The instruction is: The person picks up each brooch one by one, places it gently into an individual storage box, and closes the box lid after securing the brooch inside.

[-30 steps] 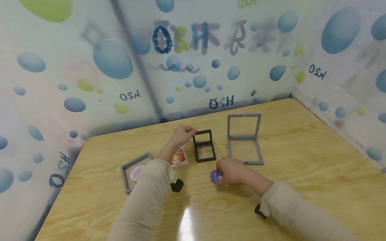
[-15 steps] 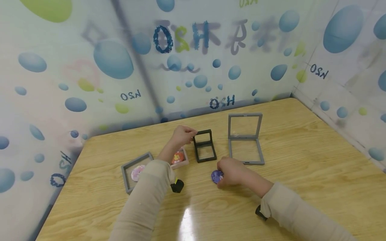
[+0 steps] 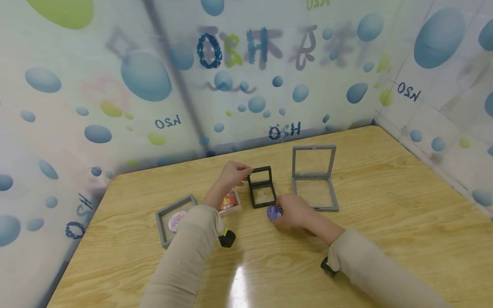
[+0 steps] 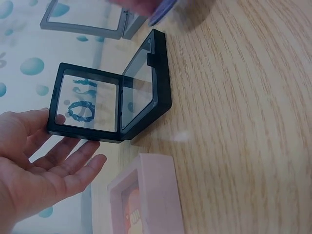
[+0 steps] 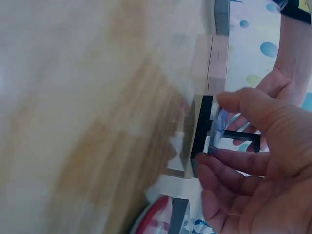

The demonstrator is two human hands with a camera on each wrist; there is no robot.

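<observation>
1. Head view: bright, fairly even light, with a white glare streak (image 3: 238,286) on the yellowish wood-grain table (image 3: 366,179).
2. Blue bubbles (image 3: 440,37) printed on the pale wall (image 3: 246,96) look stretched toward the edges.
3. Left wrist view: dimmer; the person's bare right hand (image 4: 139,5) is blurred.
4. Right wrist view: hazy, the table soft and streaked with brownish reflections.

Black frame (image 4: 120,108) of smooth plastic

Reads mirror-reversed on the wall covering (image 3: 250,128): large "H2O" (image 3: 233,48) behind the table (image 3: 366,184), smaller "H2O" (image 3: 294,128) close above its far edge and beyond its left edge, "N2O" (image 3: 167,122) behind its left part and beyond its far-right corner. Shows unreadable characters on a red badge (image 3: 228,202) upon it.
</observation>
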